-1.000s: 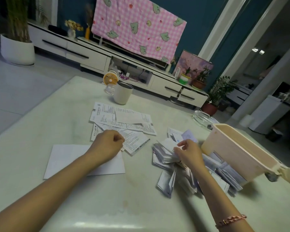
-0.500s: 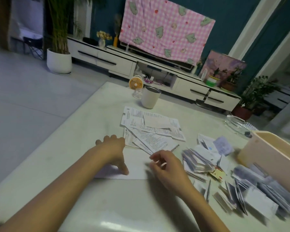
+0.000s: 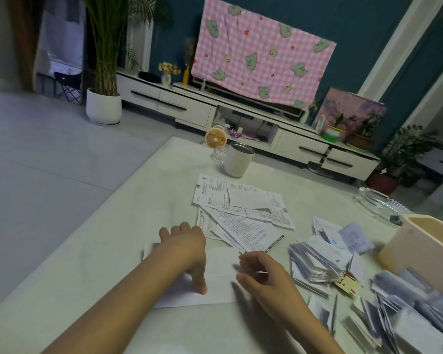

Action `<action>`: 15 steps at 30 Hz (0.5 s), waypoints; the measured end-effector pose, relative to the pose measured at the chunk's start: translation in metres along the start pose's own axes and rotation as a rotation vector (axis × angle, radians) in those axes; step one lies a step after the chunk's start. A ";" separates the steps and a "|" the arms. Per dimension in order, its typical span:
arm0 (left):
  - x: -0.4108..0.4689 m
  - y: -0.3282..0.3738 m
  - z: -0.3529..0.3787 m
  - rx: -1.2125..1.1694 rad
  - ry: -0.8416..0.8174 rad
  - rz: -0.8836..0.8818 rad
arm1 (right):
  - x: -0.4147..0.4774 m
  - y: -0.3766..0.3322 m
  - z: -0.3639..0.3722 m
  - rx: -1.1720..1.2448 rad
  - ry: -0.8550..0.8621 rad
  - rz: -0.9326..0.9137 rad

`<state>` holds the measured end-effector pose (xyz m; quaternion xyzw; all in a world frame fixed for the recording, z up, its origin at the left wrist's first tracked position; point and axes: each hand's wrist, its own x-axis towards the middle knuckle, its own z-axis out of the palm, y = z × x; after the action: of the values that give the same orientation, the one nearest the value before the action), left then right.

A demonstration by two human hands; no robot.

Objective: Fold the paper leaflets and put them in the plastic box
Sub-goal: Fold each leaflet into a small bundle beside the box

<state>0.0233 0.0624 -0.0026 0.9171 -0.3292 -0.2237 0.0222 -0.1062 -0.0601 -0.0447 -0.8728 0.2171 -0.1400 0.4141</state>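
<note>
Thin, limp sheet (image 3: pixel 220 267) — left grip (image 3: pixel 186 247) presses it flat; right grip (image 3: pixel 265 277) curled at its edge, pinch unclear — lift a corner.

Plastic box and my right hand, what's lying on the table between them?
In the head view, a stack of folded leaflets lies between the right hand and the plastic box, with a small yellow card at its near edge.

My left hand (image 3: pixel 187 249) rests on a white rectangular paper sheet (image 3: pixel 220 272) on the pale counter (image 3: pixel 113 251), my right hand (image 3: pixel 263 277) at its 3 o'clock edge. At 12 o'clock lie printed unfolded paper leaflets (image 3: pixel 240 208), a cream cylindrical cup (image 3: pixel 237 160) behind them. At 3 o'clock, folded leaflets (image 3: pixel 314 261) pile beside the beige plastic box (image 3: pixel 424 249).
</note>
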 end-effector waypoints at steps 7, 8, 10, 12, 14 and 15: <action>-0.007 -0.008 -0.018 -0.173 -0.098 0.166 | -0.004 -0.002 -0.007 0.066 0.092 -0.024; -0.007 -0.011 -0.020 -0.250 -0.089 0.209 | -0.006 -0.004 -0.009 0.058 0.141 -0.071; -0.006 -0.014 -0.024 -0.433 -0.041 0.295 | -0.009 -0.009 -0.012 0.015 0.228 -0.169; -0.008 -0.013 -0.025 -0.673 -0.008 0.341 | -0.008 -0.019 -0.014 -0.069 0.233 -0.251; -0.008 -0.006 -0.023 -0.942 -0.040 0.343 | -0.007 -0.028 -0.016 -0.131 0.140 -0.259; -0.010 -0.001 -0.023 -1.027 -0.052 0.353 | -0.005 -0.032 -0.017 -0.135 0.082 -0.240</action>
<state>0.0269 0.0666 0.0219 0.7133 -0.3271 -0.3712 0.4965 -0.1088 -0.0506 -0.0093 -0.9120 0.1368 -0.2092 0.3253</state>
